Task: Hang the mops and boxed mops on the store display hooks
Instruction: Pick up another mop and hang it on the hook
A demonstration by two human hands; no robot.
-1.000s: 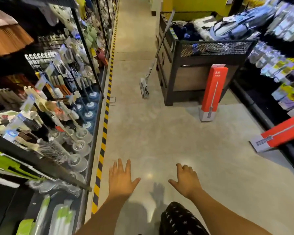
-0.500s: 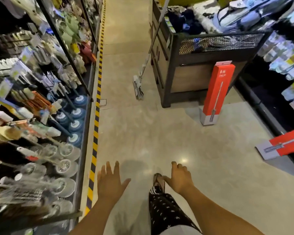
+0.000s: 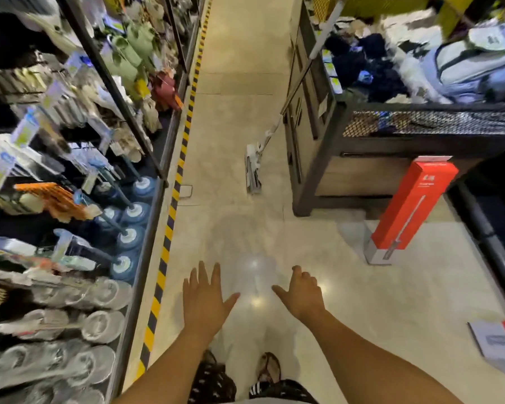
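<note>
Holding nothing, your hands hover over the floor.
Your left hand [image 3: 206, 298] is splayed, right hand [image 3: 301, 295] loosely curled; mop [image 3: 252, 170] leans on bin [image 3: 362, 176], handle top cut off; red box [image 3: 411, 205] stands near; second box [image 3: 499, 339] cropped.

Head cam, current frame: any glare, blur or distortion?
Head view: ceiling-light glare spots on the floor between the left hand and right hand; motion blur smears the shelf goods at lower left; wide-angle lens bows the yellow-black floor stripe; the red boxed mop is fairly sharp.
</note>
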